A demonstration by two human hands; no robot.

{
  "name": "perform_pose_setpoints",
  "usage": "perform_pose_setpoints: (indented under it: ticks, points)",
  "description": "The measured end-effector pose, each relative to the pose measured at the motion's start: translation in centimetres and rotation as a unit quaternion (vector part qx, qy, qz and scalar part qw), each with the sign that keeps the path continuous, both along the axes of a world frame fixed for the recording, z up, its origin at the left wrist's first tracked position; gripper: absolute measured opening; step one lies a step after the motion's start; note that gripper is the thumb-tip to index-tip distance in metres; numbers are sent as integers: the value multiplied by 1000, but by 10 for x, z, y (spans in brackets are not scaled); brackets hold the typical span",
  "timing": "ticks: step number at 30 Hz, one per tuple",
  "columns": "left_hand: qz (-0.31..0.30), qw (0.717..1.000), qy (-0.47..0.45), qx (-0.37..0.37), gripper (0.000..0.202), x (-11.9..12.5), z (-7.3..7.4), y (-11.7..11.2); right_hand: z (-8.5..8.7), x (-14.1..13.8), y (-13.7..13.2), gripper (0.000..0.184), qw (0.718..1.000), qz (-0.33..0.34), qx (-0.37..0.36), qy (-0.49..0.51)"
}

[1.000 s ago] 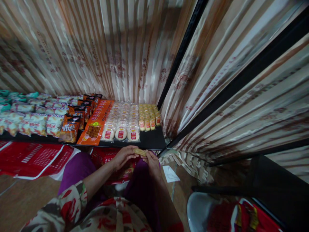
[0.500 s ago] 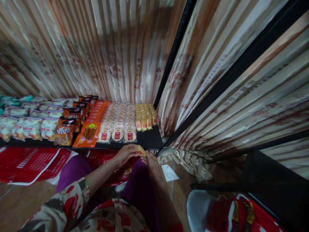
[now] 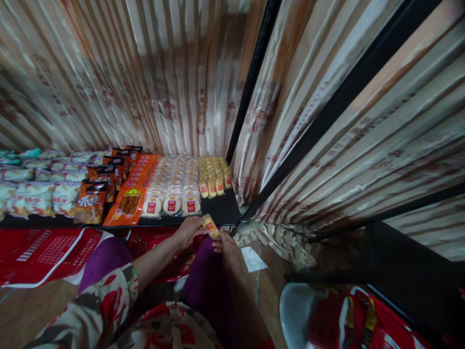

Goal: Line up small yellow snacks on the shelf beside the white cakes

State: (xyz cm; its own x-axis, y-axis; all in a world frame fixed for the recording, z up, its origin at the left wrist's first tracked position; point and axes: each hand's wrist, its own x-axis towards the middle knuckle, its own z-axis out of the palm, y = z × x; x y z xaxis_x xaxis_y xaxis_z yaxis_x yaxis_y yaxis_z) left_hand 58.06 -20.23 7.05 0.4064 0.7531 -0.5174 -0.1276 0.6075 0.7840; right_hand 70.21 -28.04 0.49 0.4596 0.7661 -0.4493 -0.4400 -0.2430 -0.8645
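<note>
Between my two hands, just in front of the shelf's edge, is a small yellow wrapped snack point(image 3: 210, 226) with a red label. My left hand point(image 3: 191, 230) grips its left end, and my right hand point(image 3: 226, 244) pinches the lower right end. Beyond them on the black shelf point(image 3: 225, 207) stand rows of similar yellow wrapped snacks point(image 3: 211, 187). To their left lie rows of round white packaged cakes point(image 3: 172, 204) with red labels, then a long orange snack packet point(image 3: 131, 194).
Orange-brown bags point(image 3: 90, 201) and white snack bags point(image 3: 36, 198) fill the shelf's left part. Red baskets point(image 3: 82, 238) sit below the shelf edge. White paper point(image 3: 253, 259) lies on the floor. A black post point(image 3: 250, 87) and striped curtain point(image 3: 174, 58) stand behind.
The yellow snack has turned in my hands, so its red label shows more. The view has shifted slightly, moving the shelf a little left in the picture.
</note>
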Motion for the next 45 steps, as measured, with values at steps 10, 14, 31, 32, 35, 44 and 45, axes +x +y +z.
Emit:
perform_pose_setpoints:
  ticks: [10, 14, 31, 32, 35, 44, 45]
  points:
    - [48, 998, -18, -36, 25, 12, 7, -2, 12, 5, -3, 40, 999, -33, -2, 20]
    - [67, 996, -34, -55, 20, 14, 2, -2, 10, 7, -3, 41, 998, -42, 9, 46]
    - [127, 987, -74, -70, 10, 11, -6, -13, 10, 11, 0, 37, 996, -29, 75, 41]
    - [126, 987, -70, -74, 10, 11, -5, -14, 11, 12, 1, 37, 996, -31, 77, 39]
    - [117, 988, -59, -77, 15, 10, -6, -16, 13, 13, 6, 36, 996, -34, 82, 24]
    - [79, 996, -23, -40, 21, 3, -16, -19, 26, 18, 26, 38, 993, -32, 77, -83]
    - [81, 996, -18, -38, 20, 4, -16, -19, 28, 18, 28, 39, 993, -33, 76, -89]
